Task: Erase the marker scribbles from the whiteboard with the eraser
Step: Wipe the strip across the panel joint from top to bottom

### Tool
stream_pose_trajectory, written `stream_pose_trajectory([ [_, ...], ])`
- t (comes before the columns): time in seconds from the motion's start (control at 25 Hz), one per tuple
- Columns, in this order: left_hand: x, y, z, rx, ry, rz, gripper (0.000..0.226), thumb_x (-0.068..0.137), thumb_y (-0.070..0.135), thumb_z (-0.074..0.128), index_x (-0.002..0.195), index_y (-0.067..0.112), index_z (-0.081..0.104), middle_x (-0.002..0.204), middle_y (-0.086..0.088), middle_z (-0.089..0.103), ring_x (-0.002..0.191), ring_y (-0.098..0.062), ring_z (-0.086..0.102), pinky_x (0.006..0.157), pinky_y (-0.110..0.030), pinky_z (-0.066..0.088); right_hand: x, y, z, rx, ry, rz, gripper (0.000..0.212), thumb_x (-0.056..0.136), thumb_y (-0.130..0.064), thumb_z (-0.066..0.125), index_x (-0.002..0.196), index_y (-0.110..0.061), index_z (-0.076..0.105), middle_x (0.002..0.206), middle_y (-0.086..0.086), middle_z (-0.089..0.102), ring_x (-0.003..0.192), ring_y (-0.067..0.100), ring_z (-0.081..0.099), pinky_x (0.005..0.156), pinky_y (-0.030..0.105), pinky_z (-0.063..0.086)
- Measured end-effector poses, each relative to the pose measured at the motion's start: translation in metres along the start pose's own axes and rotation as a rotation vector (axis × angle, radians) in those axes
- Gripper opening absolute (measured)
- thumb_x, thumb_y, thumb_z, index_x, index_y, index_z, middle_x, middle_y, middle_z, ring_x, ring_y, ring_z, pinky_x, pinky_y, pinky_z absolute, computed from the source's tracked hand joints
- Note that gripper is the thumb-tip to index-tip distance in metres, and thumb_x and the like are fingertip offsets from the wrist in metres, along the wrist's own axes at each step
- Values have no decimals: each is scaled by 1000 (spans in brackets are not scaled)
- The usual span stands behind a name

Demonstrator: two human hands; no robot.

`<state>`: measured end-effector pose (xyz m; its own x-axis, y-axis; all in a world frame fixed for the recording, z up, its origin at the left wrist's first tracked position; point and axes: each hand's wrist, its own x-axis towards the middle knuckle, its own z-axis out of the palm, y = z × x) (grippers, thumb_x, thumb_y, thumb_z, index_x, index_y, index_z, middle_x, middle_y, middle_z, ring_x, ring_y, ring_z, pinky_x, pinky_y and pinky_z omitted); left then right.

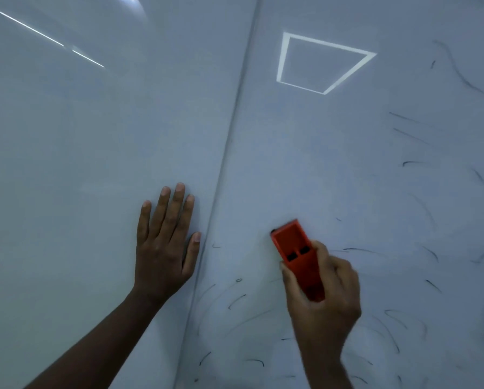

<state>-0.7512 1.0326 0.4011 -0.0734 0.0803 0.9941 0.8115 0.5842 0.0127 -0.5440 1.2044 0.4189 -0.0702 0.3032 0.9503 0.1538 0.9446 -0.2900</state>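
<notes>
The whiteboard (333,169) fills the view, in two panels split by a vertical seam. My right hand (323,299) grips a red-orange eraser (294,245) by its lower half and holds it flat against the right panel. Thin dark marker scribbles (236,301) and smeared streaks lie below and to the right of the eraser, with more marker streaks (412,136) up the right side. My left hand (165,242) rests flat on the left panel, fingers straight, just left of the seam.
The seam (226,164) between the panels runs from top centre down to bottom centre-left. A bright square light reflection (283,57) shows on the upper right panel, and thin light streaks (30,29) on the upper left.
</notes>
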Motion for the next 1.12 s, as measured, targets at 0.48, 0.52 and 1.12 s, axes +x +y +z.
stream_pose_trajectory([
  [0.48,-26,-2,3,6,-20,5,63,111,29,38,167,6,21,176,-13,15,163,-34,15,131,-58,13,-111,-29,45,-28,-223,-208,61,79,-44,88,132,-21,71,105,-2,69,87,20,58,73,39,50],
  [0.52,-27,-1,3,6,-20,8,63,111,28,38,167,7,20,177,-11,13,163,-33,15,131,-57,13,-118,-25,43,-30,-232,-215,60,79,-44,88,132,-21,71,107,-2,70,87,21,59,72,40,51],
  [1.12,-47,1,7,-7,-18,2,63,111,29,39,167,6,21,175,-13,16,164,-32,13,131,-58,12,-141,-45,41,159,-75,298,63,71,-43,93,124,-16,74,96,-3,56,84,25,60,78,10,49],
])
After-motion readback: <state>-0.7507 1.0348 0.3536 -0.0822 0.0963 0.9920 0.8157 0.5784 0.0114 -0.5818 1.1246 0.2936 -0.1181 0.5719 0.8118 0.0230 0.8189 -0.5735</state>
